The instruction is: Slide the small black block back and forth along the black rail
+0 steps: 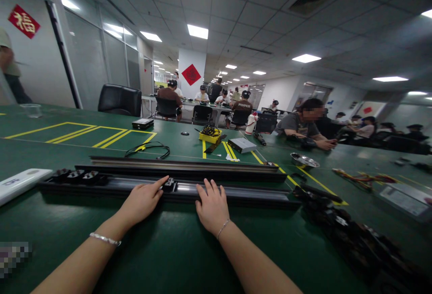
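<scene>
one left hand (143, 201) by small black block (169, 184), can't tell grip; right hand (213, 206) splayed at long black rail (256, 197), green tabletop (182, 249) open nearside

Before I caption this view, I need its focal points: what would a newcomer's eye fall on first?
Likely the left hand and right hand at the nearest black rail, the left's fingers by a small block in it. Beyond, a red diamond on the white pillar stands out.

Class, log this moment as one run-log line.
left hand: index finger at small block | right hand: open, fingers over black rail | more blocks: near rail's left end
</scene>
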The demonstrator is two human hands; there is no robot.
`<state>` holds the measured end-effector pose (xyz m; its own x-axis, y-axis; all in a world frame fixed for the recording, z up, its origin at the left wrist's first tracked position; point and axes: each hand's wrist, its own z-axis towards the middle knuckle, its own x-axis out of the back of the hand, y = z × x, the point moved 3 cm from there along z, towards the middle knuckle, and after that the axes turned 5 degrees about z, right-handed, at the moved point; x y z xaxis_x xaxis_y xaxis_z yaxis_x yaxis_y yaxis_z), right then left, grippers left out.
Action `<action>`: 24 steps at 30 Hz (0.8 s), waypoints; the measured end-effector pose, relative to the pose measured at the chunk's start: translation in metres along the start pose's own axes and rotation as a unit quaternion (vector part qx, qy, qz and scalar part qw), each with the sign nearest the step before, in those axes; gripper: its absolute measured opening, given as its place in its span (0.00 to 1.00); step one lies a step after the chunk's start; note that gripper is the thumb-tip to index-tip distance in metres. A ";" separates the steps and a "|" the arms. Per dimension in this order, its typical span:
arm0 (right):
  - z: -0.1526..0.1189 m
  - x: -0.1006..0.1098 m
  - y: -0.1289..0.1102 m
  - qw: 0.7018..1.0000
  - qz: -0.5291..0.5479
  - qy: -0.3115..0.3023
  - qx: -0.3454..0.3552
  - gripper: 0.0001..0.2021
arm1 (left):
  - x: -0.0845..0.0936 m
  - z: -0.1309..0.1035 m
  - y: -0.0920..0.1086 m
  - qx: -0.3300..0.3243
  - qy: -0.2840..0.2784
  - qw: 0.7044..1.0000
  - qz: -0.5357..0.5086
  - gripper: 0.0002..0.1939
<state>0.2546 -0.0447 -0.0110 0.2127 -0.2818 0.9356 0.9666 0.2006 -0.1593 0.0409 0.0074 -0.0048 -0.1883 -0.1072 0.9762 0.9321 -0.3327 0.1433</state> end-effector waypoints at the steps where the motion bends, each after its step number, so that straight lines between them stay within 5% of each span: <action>1: 0.000 0.000 0.000 1.000 0.000 0.002 0.001 0.23 | 0.000 0.000 0.000 -0.001 0.002 1.000 0.000 0.27; 24: 0.000 0.000 0.000 1.000 -0.002 -0.003 0.000 0.24 | -0.003 -0.001 0.000 -0.010 0.005 0.999 -0.032 0.28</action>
<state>0.2546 -0.0444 -0.0114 0.2084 -0.2777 0.9378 0.9675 0.1986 -0.1562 0.0409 0.0074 -0.0077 -0.2510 -0.0952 0.9633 0.9115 -0.3583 0.2021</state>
